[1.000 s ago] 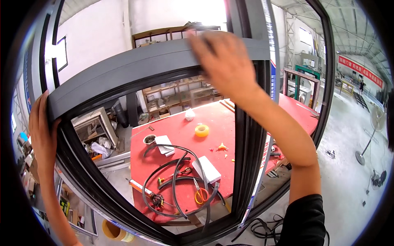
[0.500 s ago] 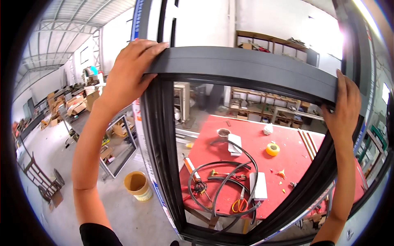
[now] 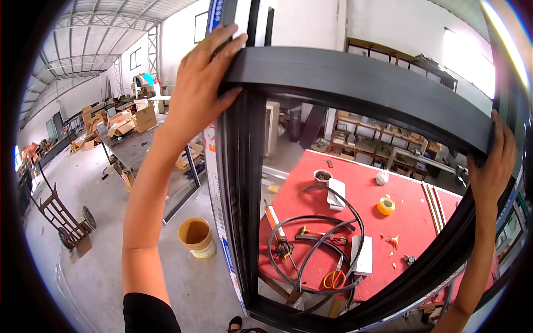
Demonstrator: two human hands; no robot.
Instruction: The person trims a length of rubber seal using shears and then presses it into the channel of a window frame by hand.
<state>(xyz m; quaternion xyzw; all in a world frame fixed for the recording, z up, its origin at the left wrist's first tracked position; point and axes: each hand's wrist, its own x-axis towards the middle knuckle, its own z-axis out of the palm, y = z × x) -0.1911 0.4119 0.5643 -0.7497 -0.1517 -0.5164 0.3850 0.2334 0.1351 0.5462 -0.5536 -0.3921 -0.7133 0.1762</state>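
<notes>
A tall dark grey window frame [image 3: 355, 67] stands upright before me, its wide crossbar at the height of my hands. My left hand [image 3: 202, 77] grips the crossbar's left end where it meets the upright, thumb at the inner side and fingers over the upright. At the opposite end, my right hand [image 3: 493, 161] clasps the joint of crossbar and right upright; its fingertips lie on the outer face. Through the opening below the bar shows a red-topped table [image 3: 300, 194]. Printed protective film [image 3: 225, 244] covers the frame's outer left side.
On the table lie a coiled black rubber strip [image 3: 272, 236], orange-handled scissors [image 3: 334, 279], a sealant gun [image 3: 273, 219] and a yellow tape roll [image 3: 386, 206]. A yellowish bucket [image 3: 197, 237] stands on the floor at left, with a hand truck [image 3: 61, 216] farther left. Shelves [image 3: 361, 139] line the back wall.
The view has swung left, so the frame, table and both hands sit farther right in the picture. Both hands keep their hold at the crossbar's ends.
</notes>
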